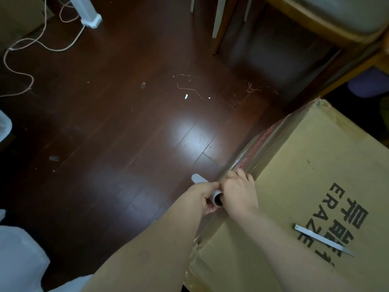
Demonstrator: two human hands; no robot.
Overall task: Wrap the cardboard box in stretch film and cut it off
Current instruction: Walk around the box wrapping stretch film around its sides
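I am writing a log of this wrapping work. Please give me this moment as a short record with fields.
box: cardboard box, black print on top
film: stretch film along the box's left edge
roll: film roll at that edge
left hand: left hand grips the roll
right hand: right hand on the roll and film
blade: white cutter lies on the box top, untouched
floor: dark wood floor

box (299, 165): matt cardboard | film (242, 157): glossy clear plastic | floor (126, 123): glossy wood
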